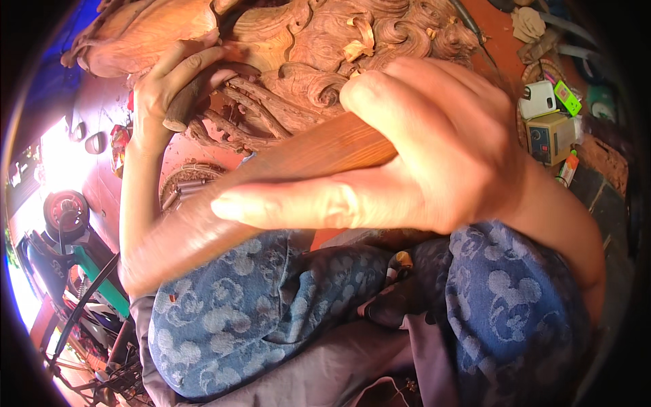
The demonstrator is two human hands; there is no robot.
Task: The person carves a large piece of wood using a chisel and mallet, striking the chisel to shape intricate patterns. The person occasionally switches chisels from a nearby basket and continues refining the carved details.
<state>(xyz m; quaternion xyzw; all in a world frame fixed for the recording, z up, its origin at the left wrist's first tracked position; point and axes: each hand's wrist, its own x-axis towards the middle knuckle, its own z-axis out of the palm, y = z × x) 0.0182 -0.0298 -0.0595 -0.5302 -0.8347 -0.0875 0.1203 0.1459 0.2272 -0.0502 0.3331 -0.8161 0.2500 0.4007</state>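
Observation:
A large brown wood carving [285, 47] with flowing curls fills the far side. My left hand [178, 71], at the carving's left part, is closed around a round wooden handle [182, 112]. The handle's blunt end points toward me; any blade beyond the fingers is hidden. Nearer to me, my right hand [434, 142] grips a long flat wooden mallet [298, 152]. It slants down to the left across my left forearm in the picture, its wide end blurred. Thin root-like carved strands [254, 108] lie beside my left hand, and a curled wood shaving [359, 41] rests on the carving.
Below the carving, a round woven basket [193, 180] holds several metal tools. At right are a beige control box [549, 138], a white case [538, 99] and a bright green gadget [567, 98]. A dark cable [468, 20] runs past the carving. A wheeled machine [66, 214] stands at left.

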